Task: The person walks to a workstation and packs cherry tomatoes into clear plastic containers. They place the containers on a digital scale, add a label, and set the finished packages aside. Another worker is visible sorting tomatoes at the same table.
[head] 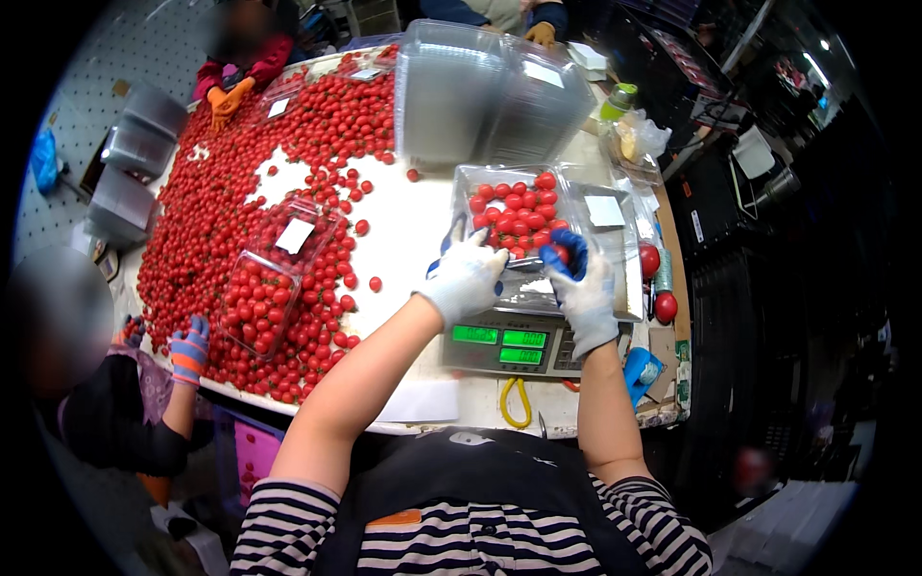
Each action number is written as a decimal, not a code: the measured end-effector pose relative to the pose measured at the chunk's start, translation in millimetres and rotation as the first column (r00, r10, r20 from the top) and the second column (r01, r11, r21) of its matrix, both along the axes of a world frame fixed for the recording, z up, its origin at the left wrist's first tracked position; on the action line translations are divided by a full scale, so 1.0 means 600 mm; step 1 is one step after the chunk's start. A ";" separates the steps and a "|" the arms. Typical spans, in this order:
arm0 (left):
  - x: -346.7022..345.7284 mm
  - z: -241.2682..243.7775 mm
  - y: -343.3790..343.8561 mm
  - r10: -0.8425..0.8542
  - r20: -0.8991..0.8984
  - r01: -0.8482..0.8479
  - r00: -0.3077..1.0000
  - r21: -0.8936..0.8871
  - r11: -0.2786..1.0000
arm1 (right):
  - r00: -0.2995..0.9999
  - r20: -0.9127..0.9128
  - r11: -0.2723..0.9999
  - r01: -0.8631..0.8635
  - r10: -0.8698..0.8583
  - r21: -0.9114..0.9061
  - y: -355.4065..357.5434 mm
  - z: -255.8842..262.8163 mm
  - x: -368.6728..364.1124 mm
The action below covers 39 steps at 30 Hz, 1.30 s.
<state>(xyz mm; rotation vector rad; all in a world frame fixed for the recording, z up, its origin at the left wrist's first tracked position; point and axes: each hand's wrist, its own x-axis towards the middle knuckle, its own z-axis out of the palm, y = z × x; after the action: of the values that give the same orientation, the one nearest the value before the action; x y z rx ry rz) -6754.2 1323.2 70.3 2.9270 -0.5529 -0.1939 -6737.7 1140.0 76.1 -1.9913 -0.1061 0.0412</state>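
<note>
A clear plastic clamshell point(464, 183) stands open on the weighing scale point(468, 358), its tray partly filled with cherry tomatoes point(515, 216). The lid point(609, 237), bearing a white label, lies folded out to the right. My left hand point(464, 270), in a white knit glove with blue palm, touches the tray's near left corner; whether it grips the rim is unclear. At the near right corner my right hand point(582, 284), gloved alike, has its fingers curled round a cherry tomato point(557, 254). Green displays point(524, 338) glow on the scale's front.
Loose cherry tomatoes point(209, 216) spread over the table's left, with a filled clamshell point(259, 302) among them. Tall stacks of clamshells point(450, 101) stand behind the scale. Co-workers' gloved hands point(229, 101) are at the far left and near left point(190, 351). Yellow-handled scissors point(516, 403) lie in front.
</note>
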 end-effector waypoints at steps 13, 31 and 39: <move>0.012 0.007 -0.004 0.025 -0.157 -0.041 0.987 -0.101 0.994 | 0.938 0.315 0.967 -0.071 0.148 -0.243 -0.006 -0.023 0.051; 0.053 0.034 -0.022 0.015 -0.153 -0.024 0.988 -0.054 0.998 | 0.959 0.270 0.994 -0.099 0.084 0.040 -0.016 -0.022 0.050; -0.002 -0.011 -0.022 0.060 0.239 -0.043 0.969 -0.077 0.996 | 0.869 0.224 0.704 -0.180 0.442 -0.687 0.064 0.013 0.134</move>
<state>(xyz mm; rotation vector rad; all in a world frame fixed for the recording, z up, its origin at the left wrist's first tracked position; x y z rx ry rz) -6755.4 1310.0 63.8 2.9093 -0.5033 0.1871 -6657.4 1178.1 83.6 -2.6417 -0.7921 -0.0974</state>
